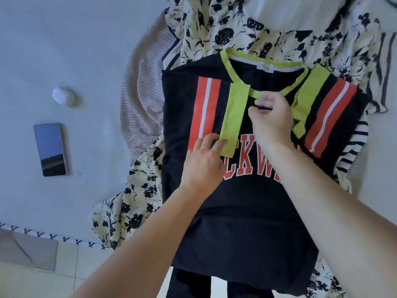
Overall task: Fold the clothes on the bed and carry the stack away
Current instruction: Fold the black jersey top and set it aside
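Observation:
A black T-shirt (236,211) with lime-green trim, red-and-white sleeve stripes and red lettering lies face up on the bed, both sleeves folded inward over the chest. My left hand (204,162) lies flat on the shirt, its straight fingers touching the lower end of the left sleeve's green cuff (234,117). My right hand (271,119) is at the neckline, and its thumb and fingers pinch the black fabric just under the green collar (227,59). The right sleeve (328,117) lies folded beside that hand.
Under the shirt lie a cream floral garment (137,201), a beige knitted piece (141,104) and a black-and-white striped garment (352,147). A phone (50,149) and a white earbud case (63,96) lie on the white sheet at left. Floor tiles (32,276) show beyond the bed's edge.

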